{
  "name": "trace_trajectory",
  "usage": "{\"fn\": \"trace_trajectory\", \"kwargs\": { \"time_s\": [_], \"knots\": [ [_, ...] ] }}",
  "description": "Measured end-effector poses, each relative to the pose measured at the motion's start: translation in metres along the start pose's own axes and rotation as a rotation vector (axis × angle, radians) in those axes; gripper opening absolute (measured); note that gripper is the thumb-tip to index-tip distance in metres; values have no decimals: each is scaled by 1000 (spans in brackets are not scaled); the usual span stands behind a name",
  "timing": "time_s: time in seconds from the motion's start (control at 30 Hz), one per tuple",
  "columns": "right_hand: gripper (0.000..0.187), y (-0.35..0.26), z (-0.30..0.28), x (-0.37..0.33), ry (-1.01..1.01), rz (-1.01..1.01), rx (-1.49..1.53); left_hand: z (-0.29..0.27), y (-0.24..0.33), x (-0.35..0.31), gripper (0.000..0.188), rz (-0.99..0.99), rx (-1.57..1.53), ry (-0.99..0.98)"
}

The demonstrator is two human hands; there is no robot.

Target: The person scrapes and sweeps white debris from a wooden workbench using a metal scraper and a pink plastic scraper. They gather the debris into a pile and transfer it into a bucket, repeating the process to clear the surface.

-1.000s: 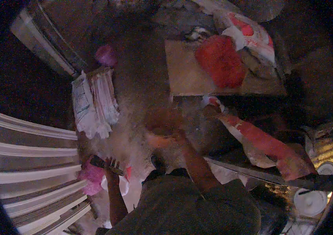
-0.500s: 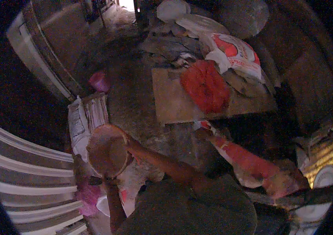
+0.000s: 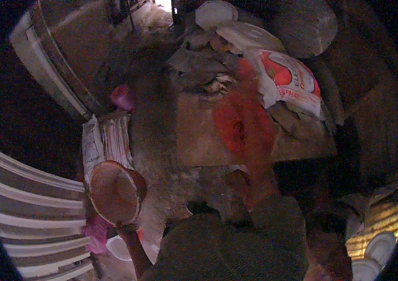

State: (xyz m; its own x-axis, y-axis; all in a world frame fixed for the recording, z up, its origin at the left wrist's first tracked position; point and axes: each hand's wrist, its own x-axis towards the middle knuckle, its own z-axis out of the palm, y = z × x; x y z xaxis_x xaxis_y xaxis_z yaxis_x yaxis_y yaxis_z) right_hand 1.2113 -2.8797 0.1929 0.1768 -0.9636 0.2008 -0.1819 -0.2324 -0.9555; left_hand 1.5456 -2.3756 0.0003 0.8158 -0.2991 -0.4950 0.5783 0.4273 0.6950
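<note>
A round, brownish bucket (image 3: pixel 119 192) is tilted with its mouth facing up toward me. At its lower rim my left hand (image 3: pixel 125 230) grips it, fingers partly hidden in the dim light. My right forearm (image 3: pixel 260 180) stretches forward over a flat brown board (image 3: pixel 196 136). Red net-like material (image 3: pixel 236 124) lies on that board, beside and under my forearm. Motion smears my right hand near the material's far end, so its fingers and any contact do not show clearly.
A white and red printed sack (image 3: pixel 292 84) lies beyond the board, near grey crumpled cloths (image 3: pixel 203 63). A pink container (image 3: pixel 122 97) and stacked folded sacks (image 3: pixel 116 138) stand left. White slats (image 3: pixel 35 196) line the left side; white plates (image 3: pixel 380 246) sit lower right.
My right hand has left the bucket's rim and swung right and forward to the red material. The bucket has shifted slightly left and down, staying in my left hand.
</note>
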Motion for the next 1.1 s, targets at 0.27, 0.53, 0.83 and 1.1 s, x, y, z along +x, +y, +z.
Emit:
{"fn": "trace_trajectory", "kwargs": {
  "time_s": [0.27, 0.53, 0.83, 1.1],
  "knots": [
    [39, -92, -193, 197, 529, -281, -449, -90, 23, 10, 40, 296, 244, -77],
    [42, -29, 2, -54, 6, -280, -257, -82, 47, -197, 52, 302, -253, 343],
    [46, -144, 152, -233, -526, -762, -96, -185, 13, -365, 26, 462, -732, 812],
    [49, -371, 268, -461, -686, -1090, 376, -292, -27, -572, 26, 651, -979, 1216]
  ]
}}
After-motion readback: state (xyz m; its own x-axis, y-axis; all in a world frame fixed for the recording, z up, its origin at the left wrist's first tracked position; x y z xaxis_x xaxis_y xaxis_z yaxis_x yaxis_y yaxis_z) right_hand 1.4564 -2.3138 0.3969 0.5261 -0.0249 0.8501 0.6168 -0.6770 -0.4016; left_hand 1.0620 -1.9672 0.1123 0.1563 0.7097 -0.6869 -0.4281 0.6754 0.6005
